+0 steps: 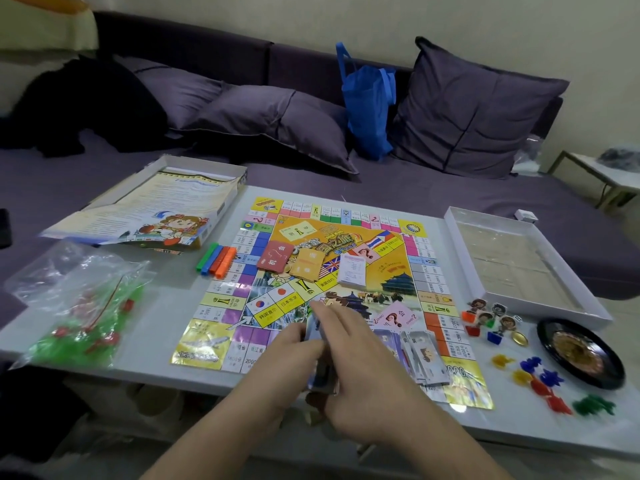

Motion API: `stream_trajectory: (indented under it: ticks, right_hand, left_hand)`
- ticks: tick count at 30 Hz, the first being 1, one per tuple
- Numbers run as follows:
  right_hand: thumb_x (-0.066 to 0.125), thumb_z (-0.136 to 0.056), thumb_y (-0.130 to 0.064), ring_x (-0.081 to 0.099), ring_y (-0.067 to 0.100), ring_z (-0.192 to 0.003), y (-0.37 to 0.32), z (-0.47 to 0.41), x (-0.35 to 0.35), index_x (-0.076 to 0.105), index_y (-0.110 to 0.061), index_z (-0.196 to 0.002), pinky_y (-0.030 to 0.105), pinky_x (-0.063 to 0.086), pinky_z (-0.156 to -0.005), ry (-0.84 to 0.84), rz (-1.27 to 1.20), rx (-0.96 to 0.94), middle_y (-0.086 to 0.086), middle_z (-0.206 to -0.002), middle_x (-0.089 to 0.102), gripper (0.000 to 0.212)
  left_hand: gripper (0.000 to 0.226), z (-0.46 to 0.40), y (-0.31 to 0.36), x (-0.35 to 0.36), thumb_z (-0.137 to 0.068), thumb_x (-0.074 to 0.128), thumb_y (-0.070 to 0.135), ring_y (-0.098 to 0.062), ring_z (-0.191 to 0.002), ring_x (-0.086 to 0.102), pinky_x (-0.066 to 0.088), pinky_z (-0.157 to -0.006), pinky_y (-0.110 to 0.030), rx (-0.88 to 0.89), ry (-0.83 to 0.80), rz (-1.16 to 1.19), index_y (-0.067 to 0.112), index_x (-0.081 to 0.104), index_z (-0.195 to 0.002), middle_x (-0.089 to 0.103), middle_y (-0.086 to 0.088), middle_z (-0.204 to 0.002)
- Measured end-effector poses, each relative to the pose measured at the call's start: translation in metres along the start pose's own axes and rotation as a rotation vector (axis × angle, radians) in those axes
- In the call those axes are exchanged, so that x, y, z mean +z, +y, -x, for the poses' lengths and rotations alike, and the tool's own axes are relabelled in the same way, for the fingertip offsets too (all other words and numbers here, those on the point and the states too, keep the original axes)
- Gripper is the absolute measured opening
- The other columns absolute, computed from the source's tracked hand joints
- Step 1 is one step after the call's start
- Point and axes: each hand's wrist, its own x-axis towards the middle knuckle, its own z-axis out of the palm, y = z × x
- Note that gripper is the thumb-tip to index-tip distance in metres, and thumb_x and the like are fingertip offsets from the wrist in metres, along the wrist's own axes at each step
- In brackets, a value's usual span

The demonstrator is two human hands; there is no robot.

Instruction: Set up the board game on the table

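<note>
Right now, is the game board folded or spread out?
Spread out. The game board lies flat and fully open on the table, with card stacks resting on its middle.

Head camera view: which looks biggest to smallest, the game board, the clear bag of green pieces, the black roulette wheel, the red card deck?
1. Game board
2. Clear bag
3. Roulette wheel
4. Red card deck, though it lies farther from the camera

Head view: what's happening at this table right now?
A person is setting up a board game. Both hands, left hand and right hand, hold a stack of cards or play money over the near edge of the unfolded board. Card decks already lie on the board. Pawns stand to its right beside a spinner; a bag of green and red pieces lies unopened at left.
</note>
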Motion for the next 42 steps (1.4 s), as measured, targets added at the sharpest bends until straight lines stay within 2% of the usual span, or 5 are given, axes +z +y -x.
stream_trajectory:
  ticks: [14, 19, 25, 35, 42]
  right_hand:
    - [0.027, -0.098, -0.078, -0.021, 0.013, -0.159, 0.059, -0.02, 0.026, -0.012, -0.033, -0.166, 0.045, -0.009, -0.13, -0.03, 0.292, 0.129, -0.007, -0.174, -0.016, 0.09]
    - [0.028, -0.098, -0.075, -0.029, 0.016, -0.156, 0.036, -0.005, 0.035, -0.021, -0.03, -0.163, 0.042, -0.018, -0.126, -0.085, 0.305, 0.109, -0.003, -0.17, -0.03, 0.093]
    - [0.059, -0.102, -0.035, -0.033, 0.024, -0.154, 0.016, 0.013, 0.036, -0.027, -0.02, -0.161, 0.044, -0.017, -0.127, -0.228, 0.413, 0.087, 0.006, -0.166, -0.038, 0.106]
    - [0.054, -0.103, -0.01, 0.021, 0.019, -0.156, 0.005, 0.03, 0.028, 0.012, -0.023, -0.166, 0.032, 0.015, -0.126, -0.122, 0.281, 0.006, -0.001, -0.172, 0.019, 0.077]
    - [0.049, -0.109, -0.033, 0.05, 0.011, -0.087, 0.004, 0.03, -0.005, 0.027, -0.031, -0.117, 0.026, 0.052, -0.067, 0.178, 0.223, 0.166, -0.009, -0.113, 0.04, 0.023]
  left_hand:
    - [0.013, -0.01, -0.001, -0.009, -0.092, 0.057, 0.004, -0.027, -0.096, 0.062, 0.057, -0.096, -0.056, -0.104, 0.214, 0.096, 0.007, 0.057, -0.105, 0.06, -0.013, -0.103]
    - [0.01, -0.012, -0.002, -0.009, -0.093, 0.056, 0.002, -0.027, -0.086, 0.062, 0.055, -0.072, -0.041, -0.115, 0.223, 0.131, 0.005, 0.058, -0.103, 0.06, -0.016, -0.095]
    - [0.006, -0.009, 0.0, -0.009, -0.091, 0.059, 0.004, -0.03, -0.09, 0.057, 0.052, -0.098, -0.056, -0.125, 0.245, 0.127, 0.006, 0.058, -0.097, 0.056, -0.015, -0.094]
    - [0.01, -0.014, -0.003, -0.01, -0.09, 0.059, 0.007, -0.035, -0.087, 0.063, 0.049, -0.072, -0.04, -0.182, 0.255, 0.279, -0.001, 0.064, -0.095, 0.063, -0.021, -0.094]
    - [0.016, -0.002, 0.007, -0.011, -0.092, 0.051, 0.004, -0.029, -0.076, 0.062, 0.055, -0.071, -0.041, -0.162, 0.075, 0.663, 0.001, 0.057, -0.106, 0.061, -0.017, -0.085]
